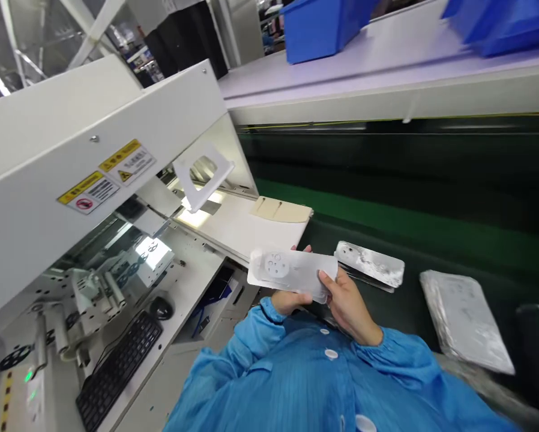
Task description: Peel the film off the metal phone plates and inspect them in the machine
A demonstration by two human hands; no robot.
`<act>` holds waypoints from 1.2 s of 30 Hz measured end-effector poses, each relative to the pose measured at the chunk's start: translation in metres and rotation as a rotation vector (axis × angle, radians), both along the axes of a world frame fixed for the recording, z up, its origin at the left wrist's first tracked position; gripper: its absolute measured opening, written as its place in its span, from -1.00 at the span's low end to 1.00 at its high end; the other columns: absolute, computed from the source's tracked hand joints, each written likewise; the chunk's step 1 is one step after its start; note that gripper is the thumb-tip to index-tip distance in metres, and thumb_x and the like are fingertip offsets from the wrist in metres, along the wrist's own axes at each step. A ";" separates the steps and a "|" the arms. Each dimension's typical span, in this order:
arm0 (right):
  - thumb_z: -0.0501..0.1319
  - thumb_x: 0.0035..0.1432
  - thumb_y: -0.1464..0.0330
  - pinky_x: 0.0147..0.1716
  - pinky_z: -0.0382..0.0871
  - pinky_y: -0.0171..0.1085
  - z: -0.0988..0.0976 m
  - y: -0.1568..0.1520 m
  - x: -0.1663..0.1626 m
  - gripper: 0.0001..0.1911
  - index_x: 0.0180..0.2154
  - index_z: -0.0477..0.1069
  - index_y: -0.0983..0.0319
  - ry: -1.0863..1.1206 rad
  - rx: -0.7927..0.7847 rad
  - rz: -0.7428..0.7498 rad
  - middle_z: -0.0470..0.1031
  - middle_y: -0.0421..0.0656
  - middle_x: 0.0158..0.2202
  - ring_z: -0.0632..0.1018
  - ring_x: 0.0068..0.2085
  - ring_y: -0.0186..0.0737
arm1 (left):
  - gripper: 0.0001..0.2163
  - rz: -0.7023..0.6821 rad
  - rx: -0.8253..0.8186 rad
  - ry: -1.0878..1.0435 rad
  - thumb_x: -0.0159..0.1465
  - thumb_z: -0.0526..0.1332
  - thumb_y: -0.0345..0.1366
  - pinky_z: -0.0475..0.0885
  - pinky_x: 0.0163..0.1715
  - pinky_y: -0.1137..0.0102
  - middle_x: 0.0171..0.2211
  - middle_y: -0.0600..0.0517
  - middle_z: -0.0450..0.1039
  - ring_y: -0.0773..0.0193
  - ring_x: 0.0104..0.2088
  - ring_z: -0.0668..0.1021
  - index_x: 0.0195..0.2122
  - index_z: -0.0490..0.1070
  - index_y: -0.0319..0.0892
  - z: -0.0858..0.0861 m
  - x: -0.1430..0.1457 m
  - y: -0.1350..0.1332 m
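Blue smock fills the foreground, buttons down the front, and both our hands reach out past it. Our left hand cups the pale plastic tray from below, thumb along the near edge, fingertips peeking over the far one; our right hand pinches the right end, thumb on top. So we have it clamped from both sides, right in front of us, its long axis running left to right and its round cutouts toward the left end. That end points at the white platform, overlapping its edge in view; the gap we can't judge. Left hand is nearer the platform, right hand nearer the loose stack of trays, just beyond the tray's right end. Past them, dark green belt stretches back to the shelf, which bounds our room.
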State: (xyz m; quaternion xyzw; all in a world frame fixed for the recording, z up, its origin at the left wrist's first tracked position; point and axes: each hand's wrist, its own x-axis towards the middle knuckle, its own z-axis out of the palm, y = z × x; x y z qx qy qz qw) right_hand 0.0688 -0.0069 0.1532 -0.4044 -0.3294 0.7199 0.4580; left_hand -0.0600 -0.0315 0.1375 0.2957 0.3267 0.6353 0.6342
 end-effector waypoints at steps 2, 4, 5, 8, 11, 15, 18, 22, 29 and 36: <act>0.38 -0.16 0.01 -0.29 0.46 -0.18 -0.006 0.002 -0.015 -0.45 -0.16 0.42 0.15 -0.044 0.012 0.097 0.57 -0.10 -0.20 0.55 -0.21 -0.10 | -0.33 0.187 0.016 -0.089 -0.03 0.39 -0.23 0.24 0.17 0.15 0.14 -0.08 0.35 0.01 0.16 0.37 0.14 0.28 -0.07 0.004 0.002 0.000; 0.38 -0.19 -0.03 -0.35 0.44 -0.23 -0.012 0.009 -0.023 -0.46 -0.22 0.43 0.16 -0.124 0.041 0.134 0.56 -0.12 -0.26 0.53 -0.28 -0.16 | -0.41 0.291 -0.039 -0.128 0.02 0.35 -0.22 0.28 0.13 0.15 0.02 -0.13 0.47 0.01 0.08 0.45 0.11 0.33 -0.15 0.008 -0.009 0.001; 0.37 -0.20 -0.05 -0.38 0.42 -0.25 -0.014 0.014 -0.027 -0.46 -0.25 0.44 0.17 -0.170 0.062 0.136 0.55 -0.13 -0.30 0.52 -0.32 -0.19 | -0.41 0.319 -0.078 -0.137 -0.01 0.36 -0.23 0.31 0.10 0.14 -0.06 -0.14 0.52 -0.01 0.03 0.49 0.08 0.35 -0.19 0.009 -0.017 0.000; 0.34 -0.20 -0.10 -0.48 0.34 -0.30 -0.014 0.031 -0.037 -0.45 -0.33 0.48 0.21 -0.281 0.139 0.169 0.50 -0.16 -0.41 0.45 -0.43 -0.27 | -0.38 0.410 -0.191 -0.165 -0.11 0.42 -0.26 0.36 0.02 0.11 -0.24 -0.11 0.57 -0.02 -0.11 0.56 0.03 0.38 -0.24 0.009 -0.042 -0.004; 0.35 -0.22 -0.09 -0.52 0.29 -0.31 -0.009 0.039 -0.051 -0.48 -0.43 0.48 0.23 -0.373 0.220 0.281 0.48 -0.17 -0.48 0.41 -0.48 -0.30 | -0.35 0.488 -0.296 -0.199 -0.23 0.47 -0.32 0.36 0.00 0.11 -0.30 -0.07 0.57 0.01 -0.20 0.58 -0.03 0.42 -0.25 0.006 -0.058 -0.007; 0.39 -0.30 -0.07 -0.61 0.21 -0.33 -0.005 0.044 -0.071 -0.49 -0.54 0.45 0.24 -0.491 0.237 0.372 0.42 -0.20 -0.62 0.36 -0.59 -0.34 | -0.40 0.495 -0.341 -0.302 -0.21 0.49 -0.26 0.36 0.03 0.10 -0.27 -0.07 0.57 -0.02 -0.13 0.56 -0.10 0.44 -0.24 0.000 -0.075 -0.008; 0.37 -0.30 -0.11 -0.68 0.14 -0.34 -0.009 0.052 -0.083 -0.46 -0.53 0.45 0.24 -0.515 0.192 0.375 0.32 -0.25 -0.72 0.30 -0.67 -0.37 | -0.52 0.511 -0.393 -0.376 -0.08 0.43 -0.17 0.36 0.05 0.12 -0.17 -0.12 0.55 -0.06 -0.03 0.52 -0.13 0.45 -0.25 -0.009 -0.094 -0.010; 0.34 -0.30 -0.13 -0.66 0.22 -0.31 -0.021 0.073 -0.095 -0.44 -0.52 0.45 0.25 -0.511 0.154 0.346 0.35 -0.22 -0.72 0.34 -0.66 -0.33 | -0.63 0.538 -0.498 -0.338 0.03 0.33 -0.26 0.37 0.05 0.11 -0.19 -0.19 0.55 -0.10 0.00 0.51 -0.15 0.44 -0.33 -0.024 -0.123 -0.019; 0.10 0.03 -0.11 -0.46 0.41 -0.13 -0.045 0.115 -0.099 -0.38 -0.32 0.52 0.34 -0.868 0.377 0.362 0.46 -0.04 -0.55 0.47 -0.52 -0.12 | -0.52 0.472 -0.481 -0.350 0.09 0.25 -0.21 0.33 0.09 0.06 -0.16 -0.26 0.54 -0.13 0.03 0.49 0.00 0.37 -0.40 -0.036 -0.154 -0.044; -0.08 0.28 0.25 0.05 0.30 0.05 -0.066 0.081 -0.109 -0.52 0.07 0.36 0.36 -1.312 1.251 0.353 0.37 0.15 0.09 0.39 0.09 0.10 | -0.50 0.461 -0.492 -0.345 0.05 0.30 -0.18 0.34 0.08 0.06 -0.17 -0.24 0.55 -0.13 0.01 0.50 -0.01 0.39 -0.37 -0.036 -0.156 -0.052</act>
